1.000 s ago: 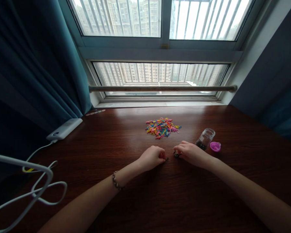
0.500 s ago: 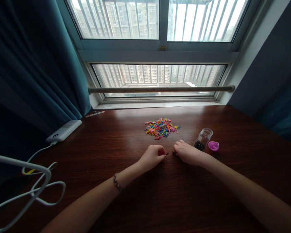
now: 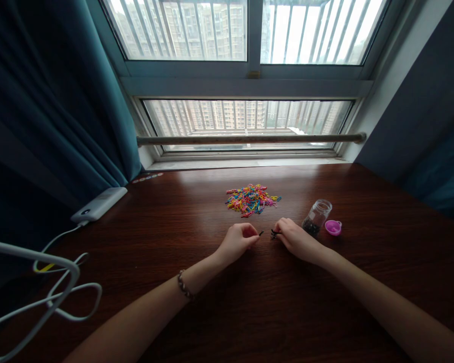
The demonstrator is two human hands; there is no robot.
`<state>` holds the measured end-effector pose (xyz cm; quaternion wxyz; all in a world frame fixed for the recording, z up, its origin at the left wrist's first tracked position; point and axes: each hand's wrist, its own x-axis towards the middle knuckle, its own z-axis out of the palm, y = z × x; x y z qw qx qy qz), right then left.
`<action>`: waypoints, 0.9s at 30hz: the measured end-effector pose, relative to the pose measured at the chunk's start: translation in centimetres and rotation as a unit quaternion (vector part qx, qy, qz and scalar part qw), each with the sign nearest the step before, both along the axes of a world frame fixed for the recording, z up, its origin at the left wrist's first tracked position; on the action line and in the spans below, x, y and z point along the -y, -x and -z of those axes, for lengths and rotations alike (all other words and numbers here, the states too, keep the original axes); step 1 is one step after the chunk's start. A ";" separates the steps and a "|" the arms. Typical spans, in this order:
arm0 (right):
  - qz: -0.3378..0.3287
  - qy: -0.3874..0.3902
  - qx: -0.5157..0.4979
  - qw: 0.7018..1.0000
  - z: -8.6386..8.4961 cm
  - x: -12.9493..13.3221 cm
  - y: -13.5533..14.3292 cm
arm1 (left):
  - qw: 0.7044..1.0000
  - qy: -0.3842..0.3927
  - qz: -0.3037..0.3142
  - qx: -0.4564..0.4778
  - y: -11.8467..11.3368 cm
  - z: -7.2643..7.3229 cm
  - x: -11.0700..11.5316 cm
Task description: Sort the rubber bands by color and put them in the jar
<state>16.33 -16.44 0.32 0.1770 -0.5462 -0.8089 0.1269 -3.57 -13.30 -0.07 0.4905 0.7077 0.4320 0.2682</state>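
My left hand (image 3: 238, 241) is closed in a pinch, and a small dark piece (image 3: 261, 233) sticks out past its fingertips. Across a narrow gap, my right hand (image 3: 292, 236) pinches a few small black pieces (image 3: 274, 234), too small for me to tell their exact kind. Just beyond the right hand is a clear jar (image 3: 323, 206) without its lid, with black bits at its bottom. Beside the jar lies a pink cap (image 3: 333, 228). Farther back lies a heap of small colourful plastic loops or links (image 3: 251, 200).
The brown wooden table (image 3: 196, 307) reaches to the window sill. On the left lie a white power bank (image 3: 100, 204) and a looped white cable (image 3: 75, 287). A blue curtain (image 3: 98, 116) hangs at the left, and a rail (image 3: 245, 139) crosses the window.
My right hand has shifted slightly right, showing more of the black pieces in its fingers. My left hand has risen a little, its dark piece still pinched. The heap and jar stay put.
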 end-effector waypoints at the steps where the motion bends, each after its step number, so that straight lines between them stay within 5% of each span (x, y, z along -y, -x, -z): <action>1: -0.006 -0.009 0.030 0.999 0.1 0.0 0.1 | 1.000 0.008 -0.001 0.005 0.0 0.0 0.0; 11: -0.026 -0.014 0.117 0.993 0.9 0.1 0.7 | 0.998 0.040 -0.014 0.037 -0.1 0.2 0.0; 16: -0.004 0.028 -0.133 0.991 0.7 0.1 1.1 | 0.992 0.089 -0.030 0.084 -0.2 0.1 0.1; 20: -0.001 0.105 -0.360 0.927 0.3 0.2 2.5 | 0.983 0.117 -0.012 0.138 -0.4 -0.6 0.7; 23: -0.013 0.134 -0.431 0.892 0.2 0.2 3.6 | 0.983 0.099 -0.006 0.157 -0.5 -0.9 1.1; 27: 0.010 0.128 -0.438 0.890 0.2 0.3 4.0 | 0.986 0.067 -0.005 0.153 -0.6 -0.8 1.3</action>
